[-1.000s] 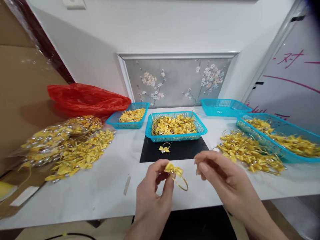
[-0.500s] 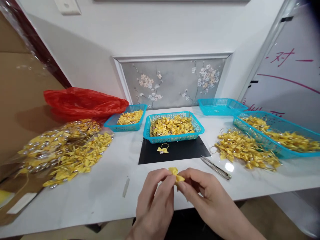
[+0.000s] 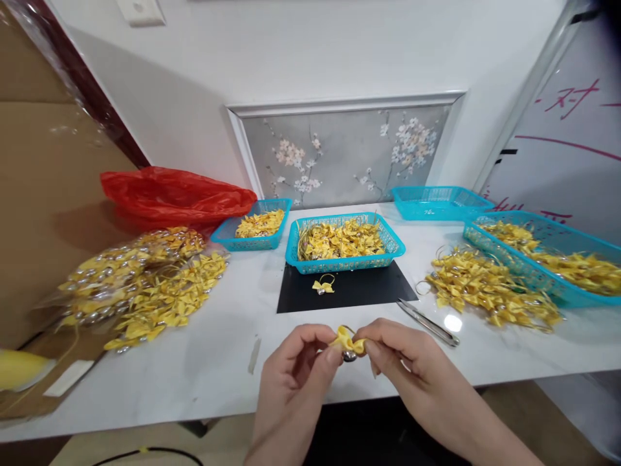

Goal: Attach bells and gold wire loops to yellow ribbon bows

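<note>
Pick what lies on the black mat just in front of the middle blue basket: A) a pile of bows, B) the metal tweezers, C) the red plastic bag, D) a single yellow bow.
D: a single yellow bow sits alone on the black mat, in front of the middle blue basket; the tweezers lie mostly on the white table, to the right of the mat.

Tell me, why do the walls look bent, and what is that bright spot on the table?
Head view: the wide lens bows straight edges toward the corners; the white spot beside the tweezers is lamp glare on the glossy table; the yellow bow stays fairly sharp.
</note>
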A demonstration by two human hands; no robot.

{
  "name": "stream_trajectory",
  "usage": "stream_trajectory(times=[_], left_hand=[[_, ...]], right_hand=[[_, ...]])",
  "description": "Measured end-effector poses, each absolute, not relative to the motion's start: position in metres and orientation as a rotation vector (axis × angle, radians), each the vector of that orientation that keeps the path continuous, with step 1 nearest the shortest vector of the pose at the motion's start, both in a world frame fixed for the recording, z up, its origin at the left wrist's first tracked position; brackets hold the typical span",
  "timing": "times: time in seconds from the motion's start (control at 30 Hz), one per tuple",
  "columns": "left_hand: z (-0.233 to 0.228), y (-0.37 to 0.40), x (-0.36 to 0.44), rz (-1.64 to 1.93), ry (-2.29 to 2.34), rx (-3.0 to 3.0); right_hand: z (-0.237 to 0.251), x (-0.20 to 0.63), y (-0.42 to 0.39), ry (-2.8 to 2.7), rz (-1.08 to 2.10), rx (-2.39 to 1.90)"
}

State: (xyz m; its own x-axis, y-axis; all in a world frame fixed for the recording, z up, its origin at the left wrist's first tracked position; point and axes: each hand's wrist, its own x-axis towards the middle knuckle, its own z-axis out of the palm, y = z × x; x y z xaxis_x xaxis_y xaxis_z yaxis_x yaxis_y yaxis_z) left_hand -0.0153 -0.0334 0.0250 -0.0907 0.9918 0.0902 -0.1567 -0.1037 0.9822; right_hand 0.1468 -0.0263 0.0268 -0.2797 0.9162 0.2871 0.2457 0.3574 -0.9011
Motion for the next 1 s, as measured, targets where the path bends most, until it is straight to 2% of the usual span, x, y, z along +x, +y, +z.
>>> stream_trajectory(times=[0.27, 0.53, 0.63, 0.83, 1.0], left_hand=[[0.027, -0.031, -0.018, 1.423, 1.138, 1.368], [0.020, -0.033, -0.021, 1.371, 1.108, 2.030], [0.020, -0.034, -0.020, 1.366, 1.080, 1.775], [0.026, -0.032, -0.011, 1.197, 0.806, 0.789], [0.026, -0.031, -0.008, 1.108, 0.712, 0.617]], right_hand=[[0.029, 0.147, -0.027, -1.810, 0.967, -1.020], [0.032, 0.142, -0.022, -1.783, 0.916, -1.135], [0.028, 0.139, -0.021, -1.725, 0.922, -1.109], [0.016, 0.125, -0.023, -1.433, 0.934, -1.038], [0.010, 0.119, -0.023, -1.415, 0.948, -0.973]])
